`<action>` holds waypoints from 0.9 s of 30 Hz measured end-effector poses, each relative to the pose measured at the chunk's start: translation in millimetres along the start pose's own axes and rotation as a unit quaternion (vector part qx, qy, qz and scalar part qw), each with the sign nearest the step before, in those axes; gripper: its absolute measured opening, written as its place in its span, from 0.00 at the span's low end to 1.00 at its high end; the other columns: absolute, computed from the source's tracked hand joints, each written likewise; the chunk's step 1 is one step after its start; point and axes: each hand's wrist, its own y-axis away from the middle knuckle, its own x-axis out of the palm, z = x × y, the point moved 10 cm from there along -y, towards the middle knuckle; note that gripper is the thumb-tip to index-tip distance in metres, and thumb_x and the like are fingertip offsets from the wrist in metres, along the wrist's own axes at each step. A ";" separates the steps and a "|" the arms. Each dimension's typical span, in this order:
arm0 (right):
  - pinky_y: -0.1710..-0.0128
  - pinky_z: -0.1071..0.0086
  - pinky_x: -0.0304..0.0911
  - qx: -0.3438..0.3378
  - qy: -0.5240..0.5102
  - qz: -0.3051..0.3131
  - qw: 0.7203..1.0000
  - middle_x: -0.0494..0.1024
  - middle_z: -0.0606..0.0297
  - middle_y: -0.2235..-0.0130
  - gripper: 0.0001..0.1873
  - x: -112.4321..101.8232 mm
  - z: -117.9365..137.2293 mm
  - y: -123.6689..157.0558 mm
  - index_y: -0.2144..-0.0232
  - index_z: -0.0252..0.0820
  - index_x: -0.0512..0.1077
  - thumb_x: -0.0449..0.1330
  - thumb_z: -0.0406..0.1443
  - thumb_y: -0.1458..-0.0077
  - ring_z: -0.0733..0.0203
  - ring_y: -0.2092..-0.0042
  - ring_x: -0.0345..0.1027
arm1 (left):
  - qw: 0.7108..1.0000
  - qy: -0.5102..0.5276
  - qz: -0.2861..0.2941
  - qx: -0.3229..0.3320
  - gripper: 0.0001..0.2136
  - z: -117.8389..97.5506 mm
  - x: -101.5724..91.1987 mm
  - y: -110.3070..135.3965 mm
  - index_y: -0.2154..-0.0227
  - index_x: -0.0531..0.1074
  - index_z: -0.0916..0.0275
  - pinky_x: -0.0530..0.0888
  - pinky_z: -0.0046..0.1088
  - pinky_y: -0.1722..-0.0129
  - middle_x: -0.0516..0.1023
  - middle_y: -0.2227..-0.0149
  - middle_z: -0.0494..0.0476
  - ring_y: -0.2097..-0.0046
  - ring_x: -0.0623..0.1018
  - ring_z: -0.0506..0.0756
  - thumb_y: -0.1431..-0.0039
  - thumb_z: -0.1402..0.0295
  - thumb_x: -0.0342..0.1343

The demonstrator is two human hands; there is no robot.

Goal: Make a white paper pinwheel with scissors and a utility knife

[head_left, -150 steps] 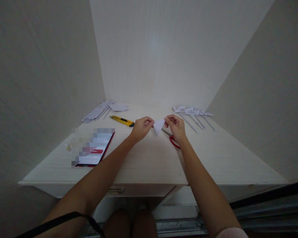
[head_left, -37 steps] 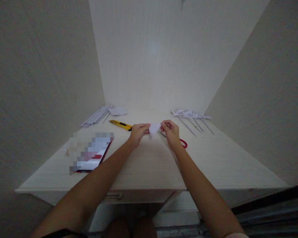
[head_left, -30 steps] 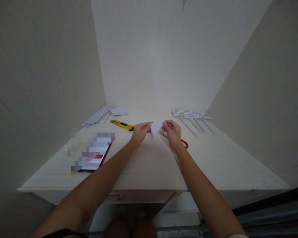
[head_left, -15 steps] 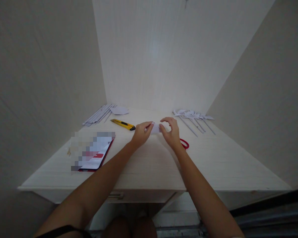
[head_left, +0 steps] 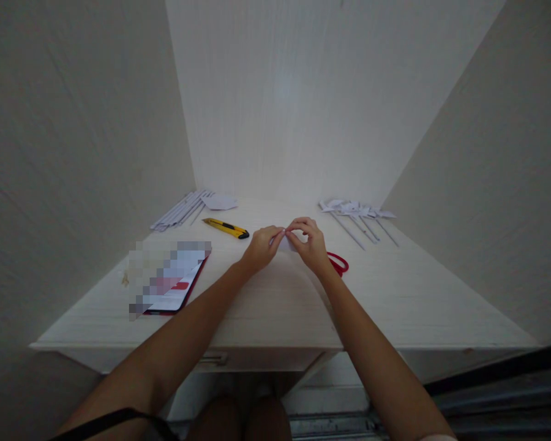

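- At the bottom of the view, two knees (head_left: 219, 419) sit beneath the counter (head_left: 417, 306), and a black strap (head_left: 114, 418) crosses the left forearm (head_left: 174, 355).
- Just above the knees, a drawer handle (head_left: 212, 359) shows on the counter's front.
- On the counter's left part lies a flat device (head_left: 186, 285) with a red edge and a bright screen, partly pixelated.
- Beside the right wrist, a red loop handle (head_left: 340, 262) rests on the counter; the rest of it is hidden.
- Over the middle of the counter, the left hand (head_left: 261, 248) and right hand (head_left: 311, 244) meet, fingertips pinched together on a small white paper (head_left: 286, 243), mostly covered by the fingers.
- Just left of the hands lies a yellow utility knife (head_left: 224, 228), its black end near the left hand.
- Farther back on the right, thin sticks bear folded white papers (head_left: 349, 207).
- At the back left, narrow paper rolls (head_left: 180, 211) lie bundled, a paper sheet (head_left: 221, 202) beside them.
- Behind everything rises a pale wall (head_left: 282, 122).
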 end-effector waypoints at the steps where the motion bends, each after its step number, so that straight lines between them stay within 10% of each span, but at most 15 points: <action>1: 0.58 0.63 0.60 0.008 -0.002 0.002 1.000 0.71 0.62 0.66 0.02 0.4 -1.6 -0.1 0.72 0.42 0.72 0.58 0.33 0.52 0.60 0.61 0.63 | 1.000 0.001 -0.002 0.001 0.12 -0.1 -0.7 -0.1 0.68 0.73 0.67 0.69 0.27 0.66 0.76 0.70 0.60 0.68 0.74 0.52 0.41 0.69 0.44; 13: 0.66 0.69 0.63 0.081 -0.112 0.034 0.990 0.72 0.63 0.67 0.06 7.3 -14.6 0.6 0.68 0.42 0.71 0.57 0.35 0.52 0.64 0.65 0.66 | 0.999 0.028 -0.006 -0.043 0.12 7.1 -1.8 0.1 0.69 0.73 0.66 0.69 0.27 0.63 0.78 0.68 0.60 0.65 0.75 0.53 0.42 0.69 0.44; 21: 0.80 0.74 0.58 0.228 -0.219 0.193 0.929 0.73 0.67 0.78 0.13 47.2 -36.4 21.5 0.67 0.38 0.67 0.61 0.36 0.57 0.67 0.78 0.65 | 0.984 0.073 -0.077 -0.145 0.11 29.9 -14.1 0.5 0.68 0.72 0.66 0.70 0.24 0.68 0.76 0.70 0.57 0.68 0.74 0.51 0.44 0.68 0.46; 27: 0.84 0.75 0.52 0.252 -0.265 0.118 0.923 0.70 0.69 0.82 0.10 32.6 -38.9 15.9 0.73 0.36 0.67 0.58 0.39 0.53 0.71 0.83 0.60 | 0.954 0.230 -0.040 -0.189 0.10 34.4 0.4 4.0 0.60 0.64 0.62 0.67 0.18 0.81 0.68 0.75 0.48 0.78 0.71 0.46 0.45 0.66 0.48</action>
